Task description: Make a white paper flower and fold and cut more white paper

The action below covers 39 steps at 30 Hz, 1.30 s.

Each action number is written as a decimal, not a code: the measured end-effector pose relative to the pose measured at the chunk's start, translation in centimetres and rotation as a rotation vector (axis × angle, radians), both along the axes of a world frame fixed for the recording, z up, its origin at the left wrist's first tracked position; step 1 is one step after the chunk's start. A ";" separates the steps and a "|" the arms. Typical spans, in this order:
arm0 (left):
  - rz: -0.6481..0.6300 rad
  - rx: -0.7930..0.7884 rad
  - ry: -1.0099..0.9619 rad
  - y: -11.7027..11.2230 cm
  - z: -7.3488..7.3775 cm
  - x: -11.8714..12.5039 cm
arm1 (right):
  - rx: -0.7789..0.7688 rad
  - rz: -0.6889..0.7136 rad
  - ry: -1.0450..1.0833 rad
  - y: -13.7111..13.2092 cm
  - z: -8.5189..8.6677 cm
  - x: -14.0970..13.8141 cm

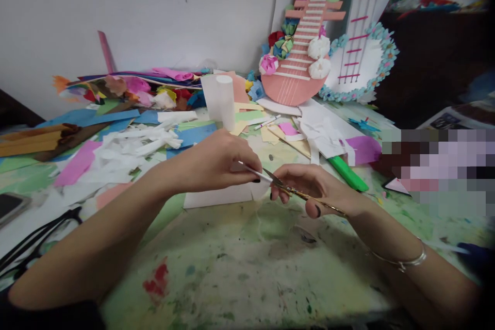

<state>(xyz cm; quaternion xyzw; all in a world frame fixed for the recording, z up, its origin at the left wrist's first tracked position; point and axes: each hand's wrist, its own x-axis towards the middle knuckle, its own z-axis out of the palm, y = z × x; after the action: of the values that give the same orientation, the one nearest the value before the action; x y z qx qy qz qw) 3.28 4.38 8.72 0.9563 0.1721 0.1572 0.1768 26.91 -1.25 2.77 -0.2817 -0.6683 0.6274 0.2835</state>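
Note:
Over the middle of the table, my left hand (222,160) pinches a thin white piece (263,176), perhaps a paper strip seen edge-on. My right hand (317,188) is closed around a pair of gold-coloured scissors (291,190), with the fingers at their handles. The scissor blades point left and are parted at the right end of the white piece. Beneath my left hand lies a white sheet of paper (216,198), partly covered by the hand. Fingers of my right hand partly hide the scissor handles.
Behind my hands stands a white paper roll (225,100). White paper scraps (131,152) spread left, with eyeglasses (42,240) nearer. Two paper lutes, one pink (303,56) and one blue-trimmed (358,51), lean on the wall. A green roll (349,174) lies right.

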 end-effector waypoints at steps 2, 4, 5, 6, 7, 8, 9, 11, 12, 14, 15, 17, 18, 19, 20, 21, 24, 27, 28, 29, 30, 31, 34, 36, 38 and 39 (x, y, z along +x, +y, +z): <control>0.002 -0.013 -0.008 0.0 -0.1 0.1 | -0.002 0.004 0.000 0.0 0.1 0.0; 0.004 -0.026 -0.009 0.0 -0.1 0.1 | -0.004 0.004 -0.005 -0.1 0.2 0.1; 0.003 -0.028 -0.008 0.0 -0.1 0.1 | -0.002 0.001 -0.007 -0.1 0.2 0.1; -0.001 -0.028 -0.006 0.0 -0.1 0.1 | -0.001 -0.004 -0.012 -0.1 0.3 0.1; -0.004 -0.026 -0.002 0.0 -0.1 0.1 | -0.002 -0.009 -0.014 -0.2 0.3 0.1; -0.005 -0.024 0.003 0.0 -0.2 0.1 | -0.008 -0.015 -0.013 -0.2 0.3 0.1; -0.005 -0.022 0.004 0.0 -0.2 0.1 | -0.018 -0.021 -0.007 -0.2 0.2 0.0; -0.003 -0.024 0.002 0.1 -0.2 0.1 | -0.056 -0.036 0.017 -0.2 0.0 0.1; 0.001 -0.027 0.003 0.1 -0.2 0.1 | -0.079 -0.044 0.033 -0.2 -0.1 0.1; 0.004 -0.034 0.005 0.1 -0.3 0.1 | -0.121 -0.058 0.056 -0.2 -0.4 0.1; 0.005 -0.039 0.006 0.2 -0.3 0.1 | -0.136 -0.067 0.061 -0.2 -0.5 0.1; 0.006 -0.049 0.007 0.3 -0.3 0.0 | -0.153 -0.091 0.053 -0.2 -0.6 0.1; 0.008 -0.052 0.005 0.3 -0.3 0.0 | -0.154 -0.107 0.047 -0.2 -0.7 0.1; 0.011 -0.054 0.002 0.3 -0.3 -0.1 | -0.156 -0.121 0.039 -0.1 -0.6 0.1; 0.012 -0.056 -0.001 0.4 -0.3 -0.1 | -0.157 -0.132 0.035 -0.1 -0.6 0.0; 0.015 -0.058 -0.002 0.4 -0.3 -0.1 | -0.157 -0.141 0.033 -0.1 -0.6 0.0; 0.026 -0.064 -0.007 0.4 -0.3 -0.1 | -0.161 -0.155 0.033 -0.1 -0.6 0.0; 0.039 -0.088 -0.039 0.5 -0.5 -0.1 | -0.165 -0.166 0.035 0.0 -0.6 0.0; 0.043 -0.094 -0.047 0.5 -0.5 -0.1 | -0.166 -0.170 0.034 -0.1 -0.6 0.0; 0.050 -0.096 -0.050 0.6 -0.6 -0.1 | -0.165 -0.175 0.033 -0.1 -0.7 0.0; 0.057 -0.096 -0.050 0.7 -0.6 -0.2 | -0.163 -0.182 0.027 -0.1 -0.7 0.0; 0.065 -0.098 -0.052 0.8 -0.6 -0.2 | -0.158 -0.193 0.019 -0.1 -0.7 0.0; 0.094 -0.150 -0.084 1.2 -0.4 -0.8 | -0.130 -0.238 -0.006 -0.2 -0.8 0.2; 0.117 -0.204 -0.125 1.6 0.0 -1.5 | -0.109 -0.255 -0.013 -0.2 -0.8 0.3; 0.146 -0.228 -0.161 2.2 0.6 -2.5 | -0.089 -0.254 -0.006 -0.2 -0.8 0.5; 0.160 -0.227 -0.168 2.6 0.8 -3.1 | -0.079 -0.254 -0.002 -0.2 -0.8 0.6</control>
<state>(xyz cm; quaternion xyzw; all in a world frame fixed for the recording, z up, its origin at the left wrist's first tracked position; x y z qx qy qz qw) 0.14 6.97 9.55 0.8969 0.2490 0.2295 0.2845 27.49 -1.49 1.98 -0.3758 -0.6022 0.6120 0.3486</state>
